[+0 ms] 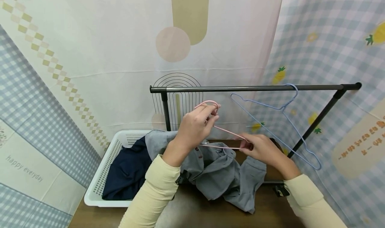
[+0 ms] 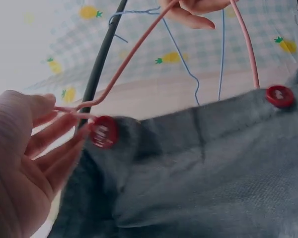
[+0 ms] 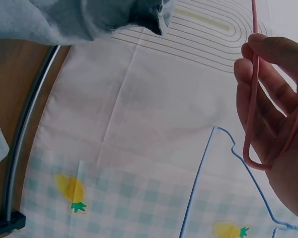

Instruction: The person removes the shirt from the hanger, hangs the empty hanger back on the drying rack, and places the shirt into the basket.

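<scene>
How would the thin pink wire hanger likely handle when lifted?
The thin pink wire hanger is probably fairly stiff: its wire runs straight between the left hand and right hand. It should be light for its size, being just a slender open outline. That slim wire might twist in the grip.

The left hand [image 1: 195, 123] and right hand [image 1: 262, 148] hold a pink hanger [image 1: 230, 132] by gray clothes [image 1: 221, 173]. A blue hanger [image 1: 283, 108] hangs on a bar [image 1: 216, 89]. A white basket [image 1: 111, 203] holds navy cloth [image 1: 129, 169].
</scene>
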A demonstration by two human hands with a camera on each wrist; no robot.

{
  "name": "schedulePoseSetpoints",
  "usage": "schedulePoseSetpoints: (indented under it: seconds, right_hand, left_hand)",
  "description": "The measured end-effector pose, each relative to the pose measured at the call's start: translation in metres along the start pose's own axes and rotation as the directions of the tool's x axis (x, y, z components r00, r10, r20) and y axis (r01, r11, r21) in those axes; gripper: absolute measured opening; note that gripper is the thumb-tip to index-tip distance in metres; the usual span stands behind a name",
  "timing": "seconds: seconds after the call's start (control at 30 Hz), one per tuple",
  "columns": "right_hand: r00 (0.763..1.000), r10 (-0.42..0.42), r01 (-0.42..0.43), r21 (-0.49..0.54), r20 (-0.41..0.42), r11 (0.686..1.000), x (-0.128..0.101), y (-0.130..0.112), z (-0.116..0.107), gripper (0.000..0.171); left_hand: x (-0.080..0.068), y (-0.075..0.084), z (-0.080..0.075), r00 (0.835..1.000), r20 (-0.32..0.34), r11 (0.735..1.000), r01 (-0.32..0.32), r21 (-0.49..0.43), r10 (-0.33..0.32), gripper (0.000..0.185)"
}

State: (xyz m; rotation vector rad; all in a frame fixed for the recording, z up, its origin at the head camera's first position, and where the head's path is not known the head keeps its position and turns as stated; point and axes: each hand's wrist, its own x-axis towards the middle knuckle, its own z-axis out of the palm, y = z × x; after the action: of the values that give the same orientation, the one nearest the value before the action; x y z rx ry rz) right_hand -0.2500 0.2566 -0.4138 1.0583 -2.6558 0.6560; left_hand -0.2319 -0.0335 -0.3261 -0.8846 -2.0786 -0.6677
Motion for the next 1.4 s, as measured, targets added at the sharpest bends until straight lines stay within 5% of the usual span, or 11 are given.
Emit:
schedulePoseSetpoints:
  seconds: [0.17, 0.37, 0.47, 0.57, 0.77, 0.9, 1.4]
  right_hand:
    - [0.999, 0.007, -0.007, 0.011, -0.041, 1.0, -0.004, 0.001, -0.002, 0.035]
    - [0.997, -0.006, 0.009, 0.032, -0.082, 0.999, -0.008, 0.005, -0.002, 0.038]
    - [0.996, -0.002, 0.006, 0.038, -0.088, 0.999, -0.009, 0.006, -0.002, 0.039]
    - [0.996, -0.001, 0.005, 0.035, -0.091, 0.999, -0.01, 0.006, -0.002, 0.039]
    - [0.994, -0.014, 0.018, 0.031, -0.112, 0.999, -0.013, 0.008, -0.002, 0.041]
    - [0.993, -0.002, 0.006, 0.035, -0.122, 0.999, -0.019, 0.011, -0.005, 0.043]
    - [0.989, 0.011, -0.021, -0.062, -0.149, 0.998, -0.044, 0.017, -0.021, 0.046]
  left_hand:
    - [-0.011, -0.003, -0.011, 0.984, 0.153, 0.995, 0.078, 0.065, -0.088, 0.029]
    - [-0.027, -0.007, -0.027, 0.91, 0.354, 0.976, 0.2, 0.081, -0.216, 0.044]
    - [-0.035, -0.009, -0.031, 0.89, 0.395, 0.974, 0.216, 0.073, -0.227, 0.044]
    - [-0.043, -0.012, -0.03, 0.896, 0.389, 0.977, 0.201, 0.078, -0.215, 0.041]
    - [-0.051, -0.022, -0.026, 0.939, 0.3, 0.986, 0.157, 0.057, -0.167, 0.035]
    - [-0.055, -0.028, -0.024, 0.953, 0.263, 0.988, 0.151, 0.03, -0.153, 0.032]
    - [-0.075, -0.055, -0.022, 0.952, 0.213, 0.975, 0.221, 0.013, -0.218, 0.026]
